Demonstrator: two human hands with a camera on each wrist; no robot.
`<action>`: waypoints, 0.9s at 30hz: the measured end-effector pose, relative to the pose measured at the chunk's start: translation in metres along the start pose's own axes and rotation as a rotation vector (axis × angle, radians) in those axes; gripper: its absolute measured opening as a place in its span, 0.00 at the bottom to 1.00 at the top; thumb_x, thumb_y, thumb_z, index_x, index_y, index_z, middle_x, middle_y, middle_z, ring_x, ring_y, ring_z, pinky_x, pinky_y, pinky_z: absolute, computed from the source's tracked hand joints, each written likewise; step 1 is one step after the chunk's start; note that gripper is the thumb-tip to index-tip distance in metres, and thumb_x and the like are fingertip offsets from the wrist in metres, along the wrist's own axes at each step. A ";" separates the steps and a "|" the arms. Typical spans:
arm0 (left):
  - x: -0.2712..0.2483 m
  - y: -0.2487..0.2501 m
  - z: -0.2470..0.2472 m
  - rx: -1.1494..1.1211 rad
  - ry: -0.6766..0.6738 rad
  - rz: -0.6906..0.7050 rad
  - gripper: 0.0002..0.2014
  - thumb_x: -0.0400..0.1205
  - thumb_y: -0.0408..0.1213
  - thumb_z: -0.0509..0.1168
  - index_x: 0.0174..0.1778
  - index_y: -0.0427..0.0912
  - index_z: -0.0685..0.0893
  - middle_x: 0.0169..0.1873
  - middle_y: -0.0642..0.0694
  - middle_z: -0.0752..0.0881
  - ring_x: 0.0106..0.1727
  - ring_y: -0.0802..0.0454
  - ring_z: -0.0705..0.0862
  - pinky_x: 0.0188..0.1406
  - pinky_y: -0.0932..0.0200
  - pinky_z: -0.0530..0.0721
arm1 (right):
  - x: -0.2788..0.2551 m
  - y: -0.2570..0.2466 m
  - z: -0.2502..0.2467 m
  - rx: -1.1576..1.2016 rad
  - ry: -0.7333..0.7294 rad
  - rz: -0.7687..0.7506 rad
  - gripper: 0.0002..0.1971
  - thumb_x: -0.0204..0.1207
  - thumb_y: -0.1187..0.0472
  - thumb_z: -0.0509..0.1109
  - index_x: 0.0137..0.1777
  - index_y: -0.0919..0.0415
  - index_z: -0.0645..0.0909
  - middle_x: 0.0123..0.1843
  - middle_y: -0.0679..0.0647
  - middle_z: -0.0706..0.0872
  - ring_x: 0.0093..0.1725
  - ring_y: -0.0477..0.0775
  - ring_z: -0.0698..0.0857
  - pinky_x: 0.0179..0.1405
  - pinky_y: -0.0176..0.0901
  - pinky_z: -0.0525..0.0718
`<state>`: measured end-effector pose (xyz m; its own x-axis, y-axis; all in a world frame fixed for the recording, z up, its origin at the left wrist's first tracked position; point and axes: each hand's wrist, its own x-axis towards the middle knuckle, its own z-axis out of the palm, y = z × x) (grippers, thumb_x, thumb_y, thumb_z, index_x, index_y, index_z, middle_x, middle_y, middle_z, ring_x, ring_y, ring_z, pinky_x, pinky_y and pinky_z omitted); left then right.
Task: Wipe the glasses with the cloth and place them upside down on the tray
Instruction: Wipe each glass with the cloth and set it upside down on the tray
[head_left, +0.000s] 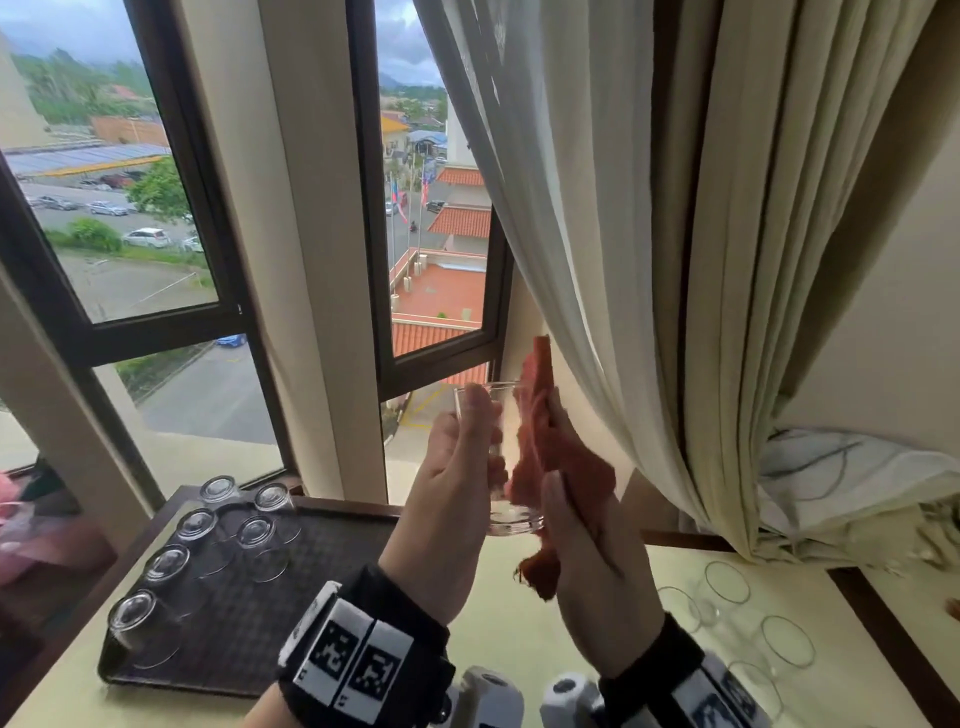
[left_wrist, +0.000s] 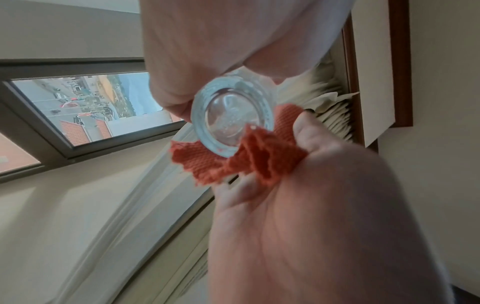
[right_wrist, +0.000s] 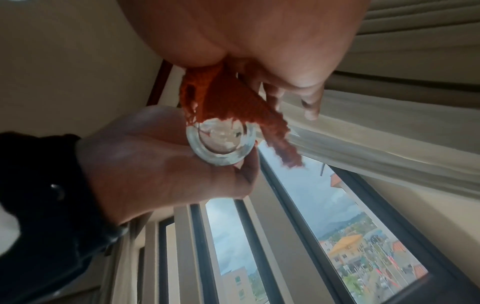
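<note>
Midway: six glasses (head_left: 200, 525) upturned on tray (head_left: 322, 597), four more (head_left: 727, 575) waiting at right; left hand (head_left: 447, 499) gripping raised glass (head_left: 501, 457), right hand (head_left: 597, 566) pressing cloth (head_left: 545, 447) to it

Left hand (head_left: 447, 483): bare, ringless. A broad black fabric wrist strap (head_left: 410, 623) is worn at the left wrist, fitted with a white block (head_left: 353, 665) printed with two square black-and-white coded markers side by side. Right hand (head_left: 597, 571): bare. A matching black wrist strap (head_left: 649, 654) is worn, with a white marker block (head_left: 722, 701) partly cut off at the near edge. Two grey-white rounded camera housings (head_left: 530, 699) are seen between the wrists.
</note>
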<state>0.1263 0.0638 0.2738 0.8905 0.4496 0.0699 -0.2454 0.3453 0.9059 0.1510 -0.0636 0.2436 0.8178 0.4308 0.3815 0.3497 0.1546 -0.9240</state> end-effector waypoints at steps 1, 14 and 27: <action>-0.001 -0.004 0.001 -0.001 0.012 0.010 0.42 0.82 0.76 0.62 0.70 0.37 0.84 0.51 0.43 0.84 0.47 0.48 0.83 0.58 0.50 0.86 | 0.004 -0.005 0.001 -0.026 -0.012 -0.032 0.25 0.85 0.47 0.64 0.82 0.33 0.76 0.68 0.45 0.87 0.34 0.43 0.83 0.30 0.47 0.86; -0.005 0.004 -0.002 -0.024 -0.017 -0.040 0.32 0.85 0.66 0.58 0.65 0.40 0.85 0.44 0.48 0.85 0.36 0.58 0.83 0.40 0.59 0.85 | -0.013 -0.005 0.009 0.117 0.005 0.035 0.22 0.85 0.44 0.66 0.79 0.32 0.79 0.63 0.45 0.92 0.33 0.57 0.88 0.24 0.49 0.82; 0.004 0.012 -0.009 -0.064 -0.011 -0.067 0.67 0.53 0.76 0.85 0.81 0.37 0.73 0.40 0.40 0.83 0.41 0.41 0.83 0.40 0.51 0.92 | -0.039 0.003 0.003 0.048 -0.140 -0.077 0.22 0.91 0.50 0.62 0.81 0.27 0.75 0.82 0.51 0.82 0.68 0.65 0.89 0.56 0.49 0.90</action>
<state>0.1236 0.0768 0.2812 0.9098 0.4148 0.0143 -0.2084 0.4267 0.8801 0.1185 -0.0768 0.2259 0.7166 0.5356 0.4468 0.3837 0.2322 -0.8938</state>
